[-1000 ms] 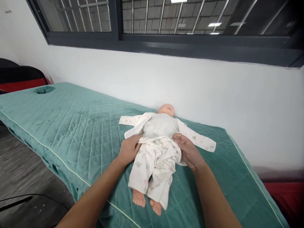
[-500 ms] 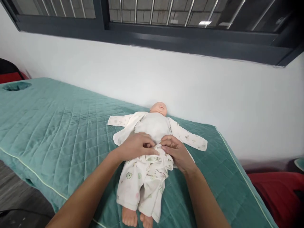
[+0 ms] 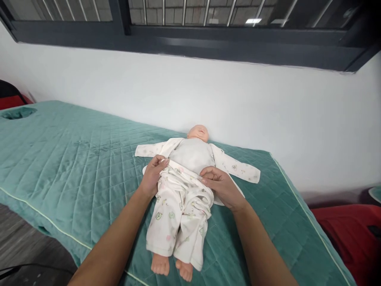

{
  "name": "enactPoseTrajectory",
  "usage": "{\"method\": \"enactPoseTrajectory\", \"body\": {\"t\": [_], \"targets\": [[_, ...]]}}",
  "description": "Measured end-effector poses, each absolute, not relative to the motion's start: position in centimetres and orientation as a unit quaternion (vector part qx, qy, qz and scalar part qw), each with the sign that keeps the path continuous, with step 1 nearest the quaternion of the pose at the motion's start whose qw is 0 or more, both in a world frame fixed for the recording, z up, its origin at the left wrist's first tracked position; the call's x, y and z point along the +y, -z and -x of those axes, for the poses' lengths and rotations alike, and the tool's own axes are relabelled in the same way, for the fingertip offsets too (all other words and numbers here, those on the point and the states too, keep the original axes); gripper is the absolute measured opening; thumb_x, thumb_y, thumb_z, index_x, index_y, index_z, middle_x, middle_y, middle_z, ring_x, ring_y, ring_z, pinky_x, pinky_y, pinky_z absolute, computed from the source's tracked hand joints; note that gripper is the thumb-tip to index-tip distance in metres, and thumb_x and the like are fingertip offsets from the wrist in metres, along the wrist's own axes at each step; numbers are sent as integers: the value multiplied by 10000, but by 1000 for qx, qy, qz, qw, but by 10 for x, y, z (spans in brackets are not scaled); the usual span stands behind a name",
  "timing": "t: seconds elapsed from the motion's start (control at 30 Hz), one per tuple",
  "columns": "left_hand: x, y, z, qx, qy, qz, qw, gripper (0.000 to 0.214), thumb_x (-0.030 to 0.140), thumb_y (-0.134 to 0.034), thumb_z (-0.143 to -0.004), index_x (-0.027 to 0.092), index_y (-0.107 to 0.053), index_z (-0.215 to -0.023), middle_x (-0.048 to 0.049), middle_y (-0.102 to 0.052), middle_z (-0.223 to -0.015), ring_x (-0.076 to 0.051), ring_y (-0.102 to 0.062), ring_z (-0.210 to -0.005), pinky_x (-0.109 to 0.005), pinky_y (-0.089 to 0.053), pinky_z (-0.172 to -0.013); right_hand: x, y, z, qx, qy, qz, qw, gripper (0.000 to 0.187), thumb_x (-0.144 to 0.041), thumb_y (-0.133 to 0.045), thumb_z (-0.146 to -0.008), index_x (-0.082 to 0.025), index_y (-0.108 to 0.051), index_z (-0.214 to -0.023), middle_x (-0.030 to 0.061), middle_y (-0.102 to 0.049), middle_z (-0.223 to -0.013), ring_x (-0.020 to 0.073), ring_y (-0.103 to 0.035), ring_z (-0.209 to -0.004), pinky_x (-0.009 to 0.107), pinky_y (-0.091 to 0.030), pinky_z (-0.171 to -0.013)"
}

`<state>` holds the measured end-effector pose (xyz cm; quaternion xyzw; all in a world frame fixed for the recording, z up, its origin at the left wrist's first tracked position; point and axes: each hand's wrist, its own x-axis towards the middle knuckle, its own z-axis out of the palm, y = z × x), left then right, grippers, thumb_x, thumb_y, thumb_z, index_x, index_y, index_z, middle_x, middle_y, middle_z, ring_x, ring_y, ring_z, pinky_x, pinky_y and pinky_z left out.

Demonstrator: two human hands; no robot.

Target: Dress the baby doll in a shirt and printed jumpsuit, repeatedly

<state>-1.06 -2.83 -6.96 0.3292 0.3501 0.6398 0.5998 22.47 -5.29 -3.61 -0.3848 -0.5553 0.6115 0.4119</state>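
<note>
A baby doll (image 3: pixel 194 154) lies on its back, head toward the wall and bare feet toward me. White printed baby pants (image 3: pixel 166 222) cover its legs, and their waistband reaches across the lower belly. My left hand (image 3: pixel 154 172) pinches the waistband at the doll's hip on the left. My right hand (image 3: pixel 222 184) has its fingers closed on the waistband at the right side. A white long-sleeved baby shirt (image 3: pixel 238 169) lies spread open under the doll, its sleeves out to both sides. The doll's grey-white torso shows between the shirt's open fronts.
The doll rests on a bed with a green quilted cover (image 3: pixel 89 159), which has a hole (image 3: pixel 19 113) at its far left. Behind stands a white wall (image 3: pixel 119 83) under a dark window frame (image 3: pixel 190 43). A red object (image 3: pixel 348 234) is beside the bed at right.
My left hand has moved from the middle of the waistband to the left hip, and the waistband there is higher and stretched flatter. My right hand stays at the right side.
</note>
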Motion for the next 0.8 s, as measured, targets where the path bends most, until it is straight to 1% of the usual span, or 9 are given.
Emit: {"method": "enactPoseTrajectory", "body": {"t": [0.13,0.23,0.37,0.47,0.6,0.67,0.73,0.8], "targets": [[-23,75,17,348,-687,-249,587,369,311,-829,-636,180,-496,-726,69,-487,-645,-62,-461,-553,-187,-395,-546,-52,37,-234,-557,-601,390,420,252,-339,-791,-738,-190,-650,-885,-52,-564,-628,74,-453,-555,205,-296,-529],[-21,79,19,349,-693,-243,582,369,311,-829,-632,178,-499,-730,66,-502,-662,-66,-481,-577,-193,-413,-571,-50,40,-238,-536,-593,392,455,250,-338,-792,-735,-192,-642,-872,-52,-568,-623,72,-459,-554,202,-307,-534],[-25,78,14,389,-645,-326,571,337,375,-798,-674,178,-533,-743,68,-486,-633,-67,-440,-551,-192,-362,-530,-49,44,-230,-512,-556,411,511,262,-342,-811,-705,-200,-626,-822,-48,-586,-618,84,-482,-562,216,-348,-557],[-28,79,11,409,-589,-402,569,314,397,-771,-707,168,-558,-733,63,-481,-629,-63,-404,-547,-193,-315,-519,-52,44,-219,-517,-522,436,519,253,-350,-810,-698,-200,-638,-808,-38,-607,-641,97,-503,-589,229,-373,-587],[-28,81,10,414,-577,-435,554,286,398,-749,-728,172,-576,-754,52,-490,-659,-79,-422,-586,-211,-317,-556,-56,42,-207,-539,-466,461,528,207,-347,-775,-722,-202,-648,-799,-18,-639,-688,126,-543,-649,251,-401,-631],[-28,80,11,422,-568,-479,518,248,394,-724,-755,176,-610,-792,30,-533,-718,-105,-476,-659,-230,-355,-616,-58,41,-204,-557,-437,464,533,172,-335,-755,-739,-205,-660,-801,-10,-652,-720,140,-571,-696,257,-416,-662],[-28,76,10,426,-556,-552,451,214,384,-698,-784,185,-660,-851,-3,-575,-823,-144,-530,-793,-267,-398,-741,-58,41,-203,-575,-424,460,528,142,-328,-733,-758,-208,-674,-807,-5,-662,-751,151,-593,-737,262,-426,-686],[-29,72,9,423,-534,-627,379,207,379,-689,-796,200,-701,-900,-25,-568,-909,-174,-536,-908,-302,-388,-865,-57,42,-203,-585,-423,460,517,126,-323,-715,-772,-209,-681,-811,-1,-668,-769,155,-598,-750,265,-429,-692]]}}
